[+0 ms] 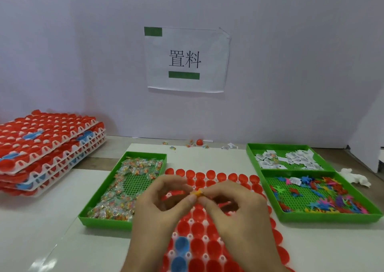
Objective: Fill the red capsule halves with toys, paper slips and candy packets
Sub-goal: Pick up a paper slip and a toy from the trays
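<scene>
A white rack of red capsule halves (209,233), with two blue ones low on its left, lies in front of me. Above its middle, my left hand (160,207) and my right hand (234,205) meet and together pinch a small orange toy (197,192) between thumbs and fingertips. A green tray of candy packets (124,188) sits to the left. On the right, a green tray of paper slips (286,157) stands behind a green tray of coloured plastic toys (320,197).
A stack of racks with red and blue capsule halves (45,151) stands at the far left. A loose red capsule (199,141), stray candies and slips lie along the back wall. A crumpled white tissue (353,177) lies at the right. A paper sign (187,59) hangs on the wall.
</scene>
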Tool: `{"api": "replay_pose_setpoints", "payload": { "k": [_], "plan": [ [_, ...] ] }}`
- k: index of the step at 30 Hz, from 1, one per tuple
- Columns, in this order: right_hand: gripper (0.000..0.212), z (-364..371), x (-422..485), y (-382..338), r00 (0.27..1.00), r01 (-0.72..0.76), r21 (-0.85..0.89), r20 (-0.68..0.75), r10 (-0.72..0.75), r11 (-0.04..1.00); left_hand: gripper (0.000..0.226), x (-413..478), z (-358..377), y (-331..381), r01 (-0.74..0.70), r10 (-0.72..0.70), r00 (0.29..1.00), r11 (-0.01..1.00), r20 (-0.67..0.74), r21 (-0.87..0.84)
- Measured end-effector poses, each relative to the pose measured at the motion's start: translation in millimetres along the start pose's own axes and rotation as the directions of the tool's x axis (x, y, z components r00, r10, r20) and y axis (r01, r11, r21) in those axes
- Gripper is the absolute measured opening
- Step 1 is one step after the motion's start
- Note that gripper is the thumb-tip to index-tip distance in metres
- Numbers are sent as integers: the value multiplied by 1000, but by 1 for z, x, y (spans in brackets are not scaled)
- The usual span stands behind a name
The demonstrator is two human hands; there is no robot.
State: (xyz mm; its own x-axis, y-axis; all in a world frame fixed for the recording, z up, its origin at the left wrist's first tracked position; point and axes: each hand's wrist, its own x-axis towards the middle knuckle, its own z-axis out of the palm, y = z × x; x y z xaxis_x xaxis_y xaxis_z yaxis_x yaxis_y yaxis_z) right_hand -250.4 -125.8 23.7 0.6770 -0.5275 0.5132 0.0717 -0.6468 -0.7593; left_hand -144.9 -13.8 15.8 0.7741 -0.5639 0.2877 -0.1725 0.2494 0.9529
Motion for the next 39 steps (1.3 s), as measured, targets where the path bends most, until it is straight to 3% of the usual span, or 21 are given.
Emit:
{"api": "replay_pose_setpoints", "payload": {
  "k": [3,7,11,17,26,39],
  "plan": [
    [20,11,39,20,1000,-13,-30,-28,13,999,25,45,-32,-5,-40,-1,986,970,167,240],
    [18,27,87,53,996,-66,-174,50,76,982,19,92,-90,-41,-43,52,999,721,7,692],
    [16,48,113,78,955,-91,-411,223,197,907,24,98,-123,-78,52,-137,990,519,23,853],
    [17,70,116,87,920,-59,-519,304,248,853,9,95,-131,-81,-4,-147,984,548,101,836],
    [16,76,122,88,883,-101,-540,338,325,836,26,93,-128,-81,32,-158,985,556,68,831],
    [13,73,135,77,799,67,-621,502,330,781,30,94,-130,-84,18,-118,991,590,64,807]
  ]
}}
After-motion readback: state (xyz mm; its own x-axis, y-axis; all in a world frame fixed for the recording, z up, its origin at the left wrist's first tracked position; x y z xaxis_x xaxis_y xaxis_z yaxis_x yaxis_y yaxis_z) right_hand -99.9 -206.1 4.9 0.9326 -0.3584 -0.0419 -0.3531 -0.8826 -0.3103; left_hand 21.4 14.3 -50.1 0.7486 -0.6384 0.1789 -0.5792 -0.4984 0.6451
